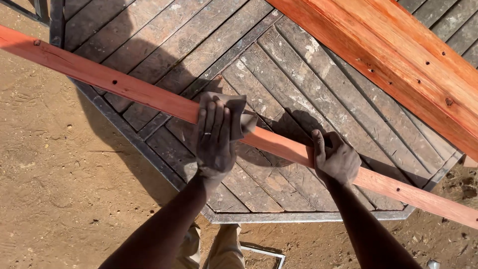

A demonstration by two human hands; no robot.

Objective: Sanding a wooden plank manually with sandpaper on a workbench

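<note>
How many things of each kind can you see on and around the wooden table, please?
Reddish wooden pieces: 2, the thin strip and the thick beam
Grey cloth or paper pad: 1
Slatted table: 1
Hands: 2, left hand, right hand
Total: 6

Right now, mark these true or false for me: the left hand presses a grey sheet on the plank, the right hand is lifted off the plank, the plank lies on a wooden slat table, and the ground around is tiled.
1. The left hand presses a grey sheet on the long plank. True.
2. The right hand is lifted off the plank. False: it grips the plank.
3. The plank lies across a slatted wooden table. True.
4. The ground is tiled. False: it is bare sandy dirt.
</note>
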